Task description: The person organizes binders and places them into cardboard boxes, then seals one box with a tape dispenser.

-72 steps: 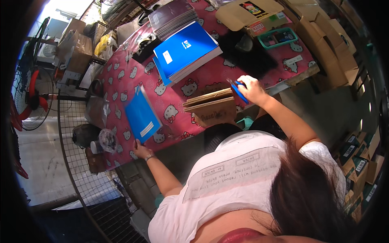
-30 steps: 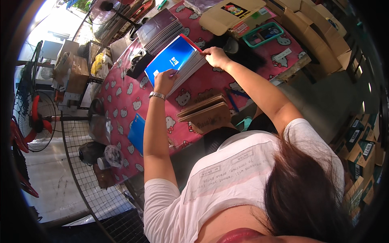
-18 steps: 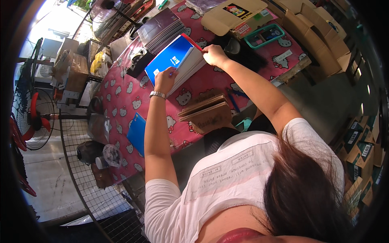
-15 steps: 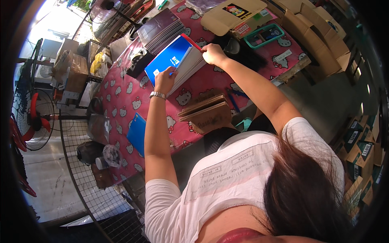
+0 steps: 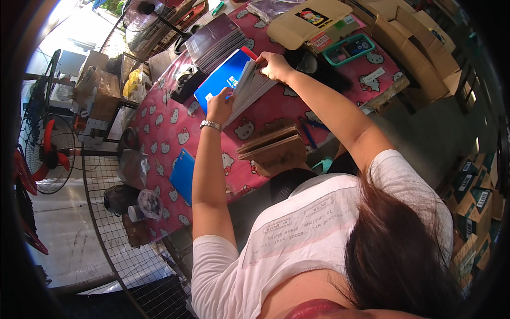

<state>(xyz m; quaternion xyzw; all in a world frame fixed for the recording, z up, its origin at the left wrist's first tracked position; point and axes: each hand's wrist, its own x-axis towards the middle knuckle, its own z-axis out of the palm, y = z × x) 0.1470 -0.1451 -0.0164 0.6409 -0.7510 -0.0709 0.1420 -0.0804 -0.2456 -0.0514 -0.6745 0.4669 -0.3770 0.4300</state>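
Observation:
A stack of blue-covered notebooks (image 5: 226,77) lies on the pink patterned tablecloth (image 5: 170,127). My left hand (image 5: 220,105), with a bracelet at the wrist, grips the near corner of the top few notebooks and tilts them up. My right hand (image 5: 272,65) holds the far right corner of the same lifted bundle, whose white page edges (image 5: 248,90) show. A single blue notebook (image 5: 183,174) lies apart near the table's left edge.
Dark notebooks (image 5: 215,41) are stacked behind the blue pile. A tan box (image 5: 308,21), a teal tray (image 5: 350,49), folded brown cardboard (image 5: 271,151) and blue pens (image 5: 311,133) sit on the table. Cardboard boxes (image 5: 419,48) stand right; a wire rack (image 5: 117,223) and red fan (image 5: 42,159) left.
Both hands moved from the table's near side to the blue stack. They have since lifted the top notebooks higher, exposing the white page edges.

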